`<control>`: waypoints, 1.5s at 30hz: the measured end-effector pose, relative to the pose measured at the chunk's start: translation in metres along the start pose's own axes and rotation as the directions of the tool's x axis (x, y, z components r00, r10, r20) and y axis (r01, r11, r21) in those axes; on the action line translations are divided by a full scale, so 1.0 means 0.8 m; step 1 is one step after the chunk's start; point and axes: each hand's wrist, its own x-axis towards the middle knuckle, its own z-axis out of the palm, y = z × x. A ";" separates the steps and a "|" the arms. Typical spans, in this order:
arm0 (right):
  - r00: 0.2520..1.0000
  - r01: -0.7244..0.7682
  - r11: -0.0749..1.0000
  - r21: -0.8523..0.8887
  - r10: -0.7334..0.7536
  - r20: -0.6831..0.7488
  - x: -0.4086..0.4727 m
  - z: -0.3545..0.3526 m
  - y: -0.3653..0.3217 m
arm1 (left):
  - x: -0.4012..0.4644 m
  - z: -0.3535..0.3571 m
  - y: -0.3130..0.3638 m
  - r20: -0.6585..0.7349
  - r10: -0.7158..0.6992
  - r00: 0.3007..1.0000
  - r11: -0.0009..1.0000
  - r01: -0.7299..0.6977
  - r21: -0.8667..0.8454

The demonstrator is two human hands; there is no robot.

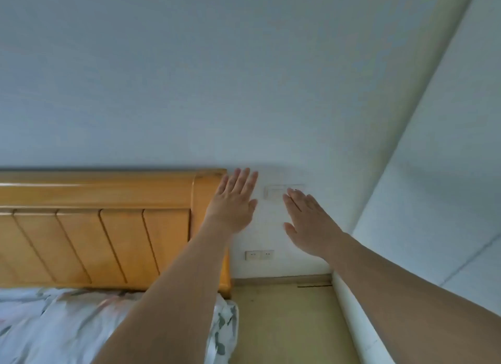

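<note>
**A:** How do the hands stand?

**B:** Both are flat and open, holding nothing. The left hand (233,201) is raised with its back to the camera. Its fingers are straight and point up the white wall (244,92), just beside the end of the headboard. The right hand (309,222) is spread the same way, fingers close together and angled up to the left.

**A:** And the switch?

**B:** The switch plate (274,191) sits on that wall, between the two hands. The right hand's fingertips (294,198) lie over its right end. The left hand is just beside its left edge, apart from it. Whether either palm presses the wall, I cannot tell.

**A:** What lies further out?

**B:** Lower on the same wall, below the plate, is a double socket (259,254). To the left stands the yellow wooden headboard (108,228) with slanted panels, and below it lies a crumpled pale quilt (67,323). Right of the quilt runs a strip of yellowish floor (271,323), and a white side wall (433,201) closes it off on the right.
</note>
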 end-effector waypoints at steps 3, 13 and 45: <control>0.988 -0.145 0.989 -0.041 0.143 -0.050 -0.032 -0.048 0.099 | 0.071 -0.027 0.095 -0.069 0.134 0.989 0.991 -0.133 0.014; 0.855 -0.482 0.835 -0.267 0.382 -0.351 -0.139 -0.257 0.339 | 0.230 -0.147 0.364 -0.333 0.481 0.811 0.873 -0.479 0.095; 0.635 -0.743 0.556 -0.373 0.410 -0.654 -0.172 -0.386 0.430 | 0.297 -0.125 0.575 -0.324 0.495 0.806 0.764 -0.581 -0.280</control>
